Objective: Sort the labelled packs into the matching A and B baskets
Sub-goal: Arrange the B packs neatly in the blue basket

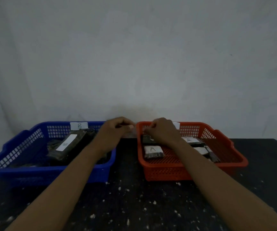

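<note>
The blue basket (26,140) on the left carries a white B label (79,125) and holds dark packs, one with a white label (67,145). The orange basket (226,140) on the right holds several packs, one marked A (153,151). My left hand (116,130) hovers over the blue basket's far right corner, fingers curled against the thumb. My right hand (161,130) hangs over the orange basket's far left corner, fingers curled, just above a dark pack (146,138). Blur hides whether either hand holds anything.
Both baskets stand side by side on a black, white-speckled table (127,197), with a narrow gap between them. A plain pale wall rises right behind them. My right hand covers most of the orange basket's label.
</note>
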The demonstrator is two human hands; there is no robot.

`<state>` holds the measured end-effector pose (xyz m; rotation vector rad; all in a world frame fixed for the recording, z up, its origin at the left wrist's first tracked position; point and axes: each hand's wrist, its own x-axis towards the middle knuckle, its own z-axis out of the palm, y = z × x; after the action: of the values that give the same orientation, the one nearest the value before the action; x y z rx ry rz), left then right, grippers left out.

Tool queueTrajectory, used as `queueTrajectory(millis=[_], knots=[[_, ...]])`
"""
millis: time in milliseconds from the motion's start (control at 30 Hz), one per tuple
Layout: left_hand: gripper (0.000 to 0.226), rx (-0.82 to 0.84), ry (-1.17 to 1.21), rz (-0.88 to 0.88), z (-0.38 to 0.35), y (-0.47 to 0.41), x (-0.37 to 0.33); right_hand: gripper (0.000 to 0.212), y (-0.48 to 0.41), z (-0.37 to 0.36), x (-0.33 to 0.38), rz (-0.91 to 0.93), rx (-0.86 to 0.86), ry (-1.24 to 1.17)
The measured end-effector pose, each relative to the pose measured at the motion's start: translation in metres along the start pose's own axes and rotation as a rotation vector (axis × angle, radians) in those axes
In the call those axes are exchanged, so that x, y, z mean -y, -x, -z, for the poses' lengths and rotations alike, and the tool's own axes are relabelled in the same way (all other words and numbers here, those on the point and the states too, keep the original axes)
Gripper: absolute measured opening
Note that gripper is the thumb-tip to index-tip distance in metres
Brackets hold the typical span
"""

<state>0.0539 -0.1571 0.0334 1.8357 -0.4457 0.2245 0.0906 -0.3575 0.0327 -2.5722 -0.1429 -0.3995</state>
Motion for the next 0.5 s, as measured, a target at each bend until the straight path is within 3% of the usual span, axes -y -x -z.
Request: queueTrajectory(millis=[67,167,267,333,400,500], knots=[[0.021,-0.064,0.003,-0.052,0.033,0.003,-0.006,0.035,0.011,-0.009,0.034,0.128,-0.066,-0.138],[0.019,-0.188,-0.130,-0.028,0.090,0.011,0.000,0.025,0.025,-0.036,0.078,0.300,-0.020,-0.328],[0.019,-0.364,-0.219,0.090,0.145,0.022,0.027,0.037,0.031,-0.073,0.105,0.359,0.064,-0.345],[0.017,-0.433,-0.449,0.206,0.176,0.033,0.050,0.049,0.033,-0.095,0.113,0.353,0.118,-0.284],[0.011,-0.350,-0.616,0.350,0.198,0.041,0.074,0.053,0.033,-0.112,0.114,0.363,0.155,-0.187],[0.011,-0.056,-0.734,0.524,0.214,0.041,0.102,0.053,0.031,-0.121,0.108,0.349,0.125,-0.127]])
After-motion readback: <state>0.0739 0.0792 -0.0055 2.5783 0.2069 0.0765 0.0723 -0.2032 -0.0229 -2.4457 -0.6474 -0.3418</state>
